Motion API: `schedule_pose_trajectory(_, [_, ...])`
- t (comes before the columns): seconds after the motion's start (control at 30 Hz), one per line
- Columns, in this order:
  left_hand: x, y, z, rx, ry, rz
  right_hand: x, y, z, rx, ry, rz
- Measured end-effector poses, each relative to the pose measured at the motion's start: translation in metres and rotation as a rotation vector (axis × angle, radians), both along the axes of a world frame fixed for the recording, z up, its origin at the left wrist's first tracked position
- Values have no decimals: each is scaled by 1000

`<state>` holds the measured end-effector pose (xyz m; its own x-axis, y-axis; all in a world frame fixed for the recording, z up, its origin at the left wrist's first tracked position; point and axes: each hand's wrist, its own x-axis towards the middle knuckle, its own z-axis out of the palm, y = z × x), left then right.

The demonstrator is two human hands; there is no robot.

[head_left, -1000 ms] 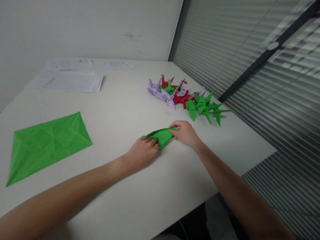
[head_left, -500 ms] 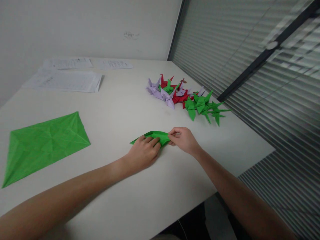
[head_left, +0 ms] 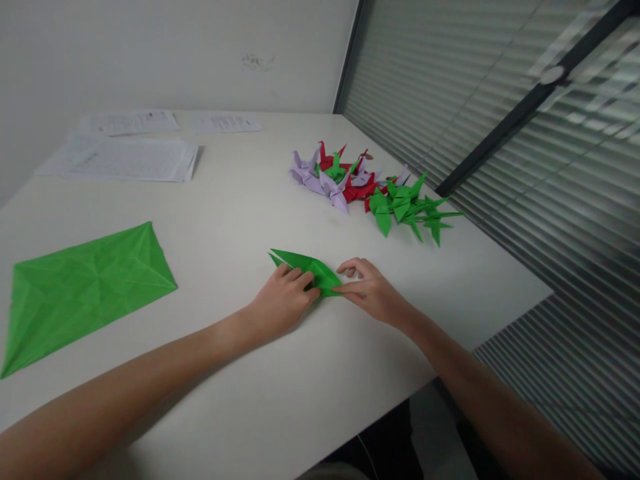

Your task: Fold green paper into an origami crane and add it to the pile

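Note:
A green folded paper lies on the white table in front of me, narrow and pointed, with two separate tips at its left end. My left hand rests over its near side, fingers curled down onto it, hiding part of the folds. At the paper's right end is my right hand. Its thumb touches the tip, while the bent index finger stays raised and apart from the thumb. To the left, a creased green paper sheet is spread flat.
Folded paper cranes in lilac, red and green are heaped at the back right. Printed papers lie at the back left of the white table. Window blinds border the right side, a wall the back.
The folded paper's left end has spread into two tips and shifted up. My right hand's index finger has lifted away from the thumb. My left hand has barely moved.

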<state>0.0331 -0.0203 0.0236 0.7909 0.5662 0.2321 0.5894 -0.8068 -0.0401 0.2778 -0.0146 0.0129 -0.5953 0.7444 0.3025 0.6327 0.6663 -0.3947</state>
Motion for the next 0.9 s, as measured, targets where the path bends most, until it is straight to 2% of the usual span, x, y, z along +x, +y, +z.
schedule_pose_trajectory(0.1, [2, -4, 1, -11, -3, -1, 0, -6, -3, 74, -50, -17])
schedule_pose_trajectory(0.27, [3, -8, 3, -13, 5, 7, -11, -25, -5, 100, -29, -77])
schedule_pose_trajectory(0.4, [3, -6, -1, 2, -28, 8, -19, -33, -12, 46, 91, -199])
schedule_pose_trajectory(0.63, [4, -3, -3, 47, -111, 33, -21, -31, -21, -52, 192, -418])
schedule_pose_trajectory(0.9, [4, 1, -9, 72, -121, 78, -27, -32, -25, -55, 224, -458])
